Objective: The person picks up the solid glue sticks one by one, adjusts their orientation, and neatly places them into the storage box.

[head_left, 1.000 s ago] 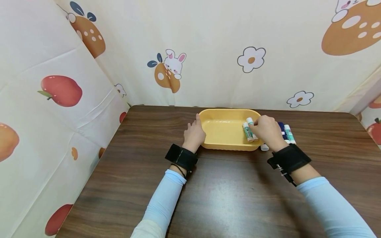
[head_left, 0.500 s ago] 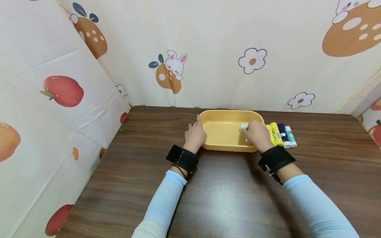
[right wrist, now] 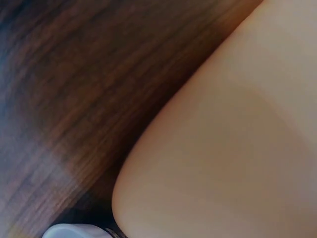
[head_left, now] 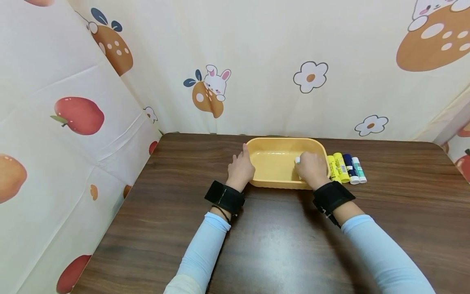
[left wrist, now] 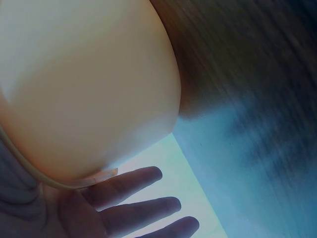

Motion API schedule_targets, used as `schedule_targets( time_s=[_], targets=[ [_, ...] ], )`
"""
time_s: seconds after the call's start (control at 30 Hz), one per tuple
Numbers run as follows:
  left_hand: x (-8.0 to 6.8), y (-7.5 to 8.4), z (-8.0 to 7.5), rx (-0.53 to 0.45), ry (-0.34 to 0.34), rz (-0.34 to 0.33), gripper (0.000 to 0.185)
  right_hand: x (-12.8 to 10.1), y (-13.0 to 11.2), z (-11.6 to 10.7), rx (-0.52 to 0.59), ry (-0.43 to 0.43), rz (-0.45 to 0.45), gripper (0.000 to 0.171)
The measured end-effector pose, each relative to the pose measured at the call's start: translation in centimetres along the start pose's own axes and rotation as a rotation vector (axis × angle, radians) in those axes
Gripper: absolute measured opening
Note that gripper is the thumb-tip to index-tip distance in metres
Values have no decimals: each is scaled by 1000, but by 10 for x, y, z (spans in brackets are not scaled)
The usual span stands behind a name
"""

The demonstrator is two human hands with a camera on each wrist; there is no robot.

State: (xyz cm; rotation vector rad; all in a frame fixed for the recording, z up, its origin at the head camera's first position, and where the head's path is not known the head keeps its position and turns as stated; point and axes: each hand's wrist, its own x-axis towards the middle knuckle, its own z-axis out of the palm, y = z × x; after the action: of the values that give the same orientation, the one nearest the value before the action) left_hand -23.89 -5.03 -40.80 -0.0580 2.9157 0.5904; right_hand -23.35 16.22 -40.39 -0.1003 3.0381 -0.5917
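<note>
A yellow tray (head_left: 282,141) lies near the table's far edge. My left hand (head_left: 240,168) rests against its left end, fingers stretched forward; from the left wrist, several straight fingers (left wrist: 143,212) show beside the tray's wall (left wrist: 109,99). Inside the tray at the right, my right hand (head_left: 312,168) has curled fingers on a white-and-green glue stick (head_left: 297,160), of which little more than a white end shows. Any second stick in there is hidden by the hand. In the right wrist view the tray's outer wall (right wrist: 218,148) blocks the fingers.
Right of the tray, glue sticks lie side by side: two yellow ones (head_left: 341,168), a navy one (head_left: 351,168) and a white-and-green one (head_left: 359,170). A patterned cloth (head_left: 257,81) hangs behind the brown wooden table (head_left: 271,237).
My right hand has moved left, further into the tray, covering the glue sticks there and uncovering the yellow ones outside. My left hand stays at the tray's left end.
</note>
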Motion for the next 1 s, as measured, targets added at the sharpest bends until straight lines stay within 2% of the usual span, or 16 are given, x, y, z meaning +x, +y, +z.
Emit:
schedule_targets(
  time_s=[0.2, 0.37, 0.57, 0.7, 1.0],
  targets=[
    [-1, 1, 0, -6, 9, 9, 68, -1, 1, 1, -14, 12, 1, 35],
    [-1, 1, 0, -12, 4, 6, 68, -4, 0, -7, -9, 17, 11, 36],
    [-1, 1, 1, -9, -2, -9, 69, -12, 7, -31, -2, 138, 17, 31],
    [-2, 1, 1, -8, -7, -11, 70, -15, 22, -48, 13, 179, 60, 37],
    [-4, 2, -2, -11, -8, -6, 69, -26, 84, -67, 1, 152, 184, 42]
  ],
)
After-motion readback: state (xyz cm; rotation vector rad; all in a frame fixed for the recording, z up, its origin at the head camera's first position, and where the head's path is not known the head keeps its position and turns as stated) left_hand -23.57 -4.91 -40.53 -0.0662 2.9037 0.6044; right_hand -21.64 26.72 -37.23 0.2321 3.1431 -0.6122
